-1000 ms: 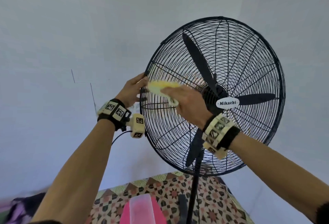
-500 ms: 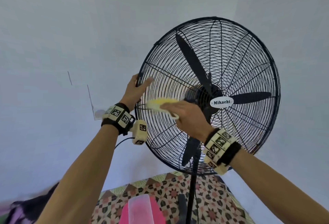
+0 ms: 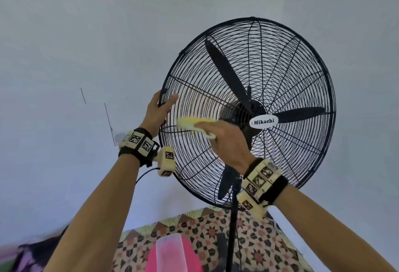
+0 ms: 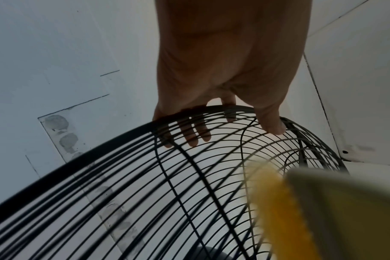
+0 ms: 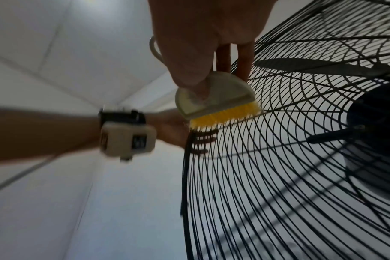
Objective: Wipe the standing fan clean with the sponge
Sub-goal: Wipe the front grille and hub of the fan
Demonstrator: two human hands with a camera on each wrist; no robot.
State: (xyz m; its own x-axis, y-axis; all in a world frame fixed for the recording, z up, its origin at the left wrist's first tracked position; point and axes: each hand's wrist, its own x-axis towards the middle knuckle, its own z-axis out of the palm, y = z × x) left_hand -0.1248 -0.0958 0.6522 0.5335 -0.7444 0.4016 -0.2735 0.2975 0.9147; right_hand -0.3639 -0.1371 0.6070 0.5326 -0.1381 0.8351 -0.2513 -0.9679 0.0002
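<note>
Against a pale wall: one fan (image 3: 280,66), head tilted, on one black pole (image 3: 232,228). Shifted only slightly in the head view since a second ago, with no real turn of the blades (image 3: 226,73).

Bracing the fan at its left rim: the left hand (image 3: 158,111), thumb now laid across the front wires and fingers curled round behind, as seen in the left wrist view (image 4: 189,135). A second ago, only a lighter hold at the rim's edge. Reads as a firmer steadying grip, to keep the head from swinging under pressure.

Pinching the sponge (image 3: 190,123): the right hand (image 3: 226,140), thumb on the cream back, fingers on the far side. Sponge drawn downward since a second ago, from above hub height to level with the badge (image 3: 263,121), and now against the front wires, between the left rim and the hub. Yellow face touching the grille in the right wrist view (image 5: 225,114).

Judged from that: mid-stroke down the grille's left half, with the right half, the lower part and the pole probably yet to do.

Counted, large to small: one fan, one patterned cloth (image 3: 259,239) below, three blades, one pole, two hands, one pink thing (image 3: 170,254) at the bottom edge, too blurred to name, one sponge, one badge.
</note>
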